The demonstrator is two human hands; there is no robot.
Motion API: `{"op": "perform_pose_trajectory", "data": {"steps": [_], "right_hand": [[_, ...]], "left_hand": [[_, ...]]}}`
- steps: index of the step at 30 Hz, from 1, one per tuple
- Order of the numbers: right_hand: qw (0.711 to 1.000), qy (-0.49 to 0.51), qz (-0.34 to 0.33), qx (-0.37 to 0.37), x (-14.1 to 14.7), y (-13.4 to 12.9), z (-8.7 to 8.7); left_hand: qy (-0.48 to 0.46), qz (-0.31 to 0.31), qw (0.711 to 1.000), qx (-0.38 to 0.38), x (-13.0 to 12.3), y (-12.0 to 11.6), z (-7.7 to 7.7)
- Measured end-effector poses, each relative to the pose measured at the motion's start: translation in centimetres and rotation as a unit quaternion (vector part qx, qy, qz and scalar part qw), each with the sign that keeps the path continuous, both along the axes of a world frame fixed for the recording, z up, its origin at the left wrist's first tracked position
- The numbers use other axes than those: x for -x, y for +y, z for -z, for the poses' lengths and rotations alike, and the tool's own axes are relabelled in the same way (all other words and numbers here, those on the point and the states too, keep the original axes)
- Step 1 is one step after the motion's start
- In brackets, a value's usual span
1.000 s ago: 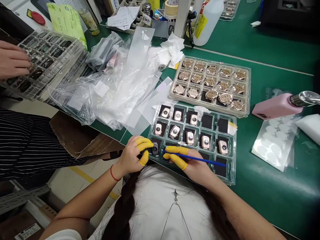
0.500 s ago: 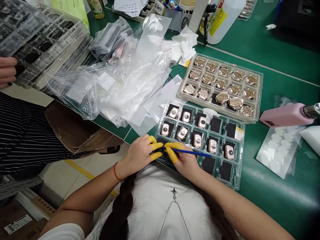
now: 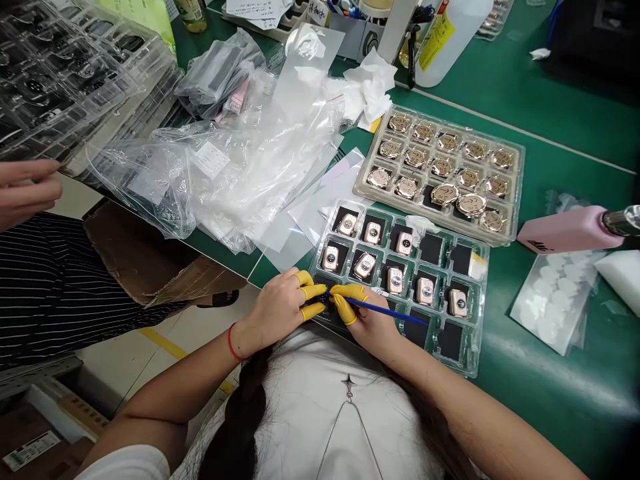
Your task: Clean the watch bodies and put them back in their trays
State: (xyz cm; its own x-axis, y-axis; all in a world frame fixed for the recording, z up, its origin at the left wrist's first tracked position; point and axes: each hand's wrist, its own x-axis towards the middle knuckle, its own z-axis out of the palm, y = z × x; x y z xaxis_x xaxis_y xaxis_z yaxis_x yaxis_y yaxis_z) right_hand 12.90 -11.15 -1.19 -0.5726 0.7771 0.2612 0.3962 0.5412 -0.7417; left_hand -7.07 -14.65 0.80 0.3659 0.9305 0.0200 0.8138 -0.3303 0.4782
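Two hands work at the corner pocket of a plastic tray [image 3: 484, 293]: the left hand [image 3: 277, 310] closes narrowly around a small watch [image 3: 321, 300], half hidden by yellow finger cots [image 3: 313, 291], while the right hand [image 3: 367, 320] grips a thin blue stick [image 3: 385, 310] against it, close work seemingly calling for steady fingers.

Thin blue brush [image 3: 387, 311] tip against watch case [image 3: 320, 300]

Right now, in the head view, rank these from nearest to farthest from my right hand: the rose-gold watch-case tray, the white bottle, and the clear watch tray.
1. Clear watch tray: directly beneath the right hand.
2. Rose-gold watch-case tray: just beyond it, further up the bench.
3. White bottle: past that tray, at the bench's far side.
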Motion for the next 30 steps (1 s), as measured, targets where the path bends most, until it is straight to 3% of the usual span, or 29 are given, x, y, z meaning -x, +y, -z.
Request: {"op": "perform_pose_trajectory", "data": {"steps": [9,30], "right_hand": [[0.999,0.008,0.007,0.036,0.01,-0.04,0.20],[1.000,0.005,0.008,0.015,0.07,0.01,0.20]], "left_hand": [[0.008,0.003,1.000,-0.009,0.07,-0.02,0.04],[0.008,0.007,0.999,-0.032,0.09,0.05,0.07]]}}
